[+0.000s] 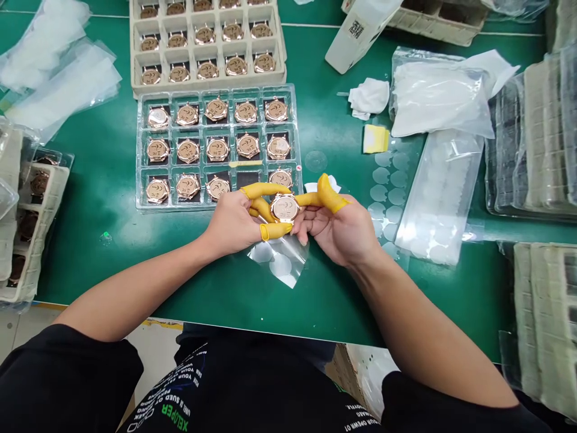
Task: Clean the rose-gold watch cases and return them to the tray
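Note:
A rose-gold watch case (285, 207), back side up, is gripped at its edges by my left hand (241, 219), its thumb below and fingers above. My right hand (340, 225) is palm up, its index finger against the case's right side and its thumb raised apart. Yellow finger cots cover several fingertips on both hands. Under the hands lies a clear film sheet (282, 264) with round pieces on it. Just beyond, a clear plastic tray (139, 162) holds several similar watch cases on dark pads. One bottom-row compartment, partly behind my left fingers, shows only its dark pad (247, 178).
A beige tray (135, 72) of watch cases stands behind. Film sheets with round pieces (383, 192), plastic bags (444, 90), a yellow pad (375, 139), a white wipe (368, 97) and a white bottle (356, 36) lie rightward. Stacked trays (541, 132) border the right, more trays (49, 210) the left.

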